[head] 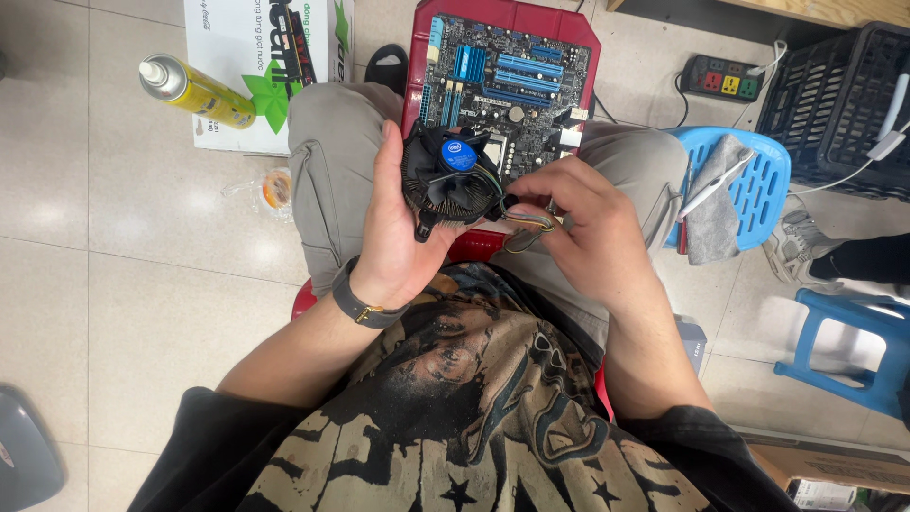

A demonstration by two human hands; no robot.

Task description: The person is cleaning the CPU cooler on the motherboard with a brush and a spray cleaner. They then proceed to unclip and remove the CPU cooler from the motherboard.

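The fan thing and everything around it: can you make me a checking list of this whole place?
Surface: red stool bearing a circuit board, between the person's knees, on a pale tiled floor.
Job's things: round black cooler fan with a blue centre.
Clutter: yellow spray can, tape roll, white box.
Hands: left hand cups the fan; right hand pinches its wires.
Cables: fan wires; power strip with cord.
Surroundings: blue stools, grey cloth, black crate.
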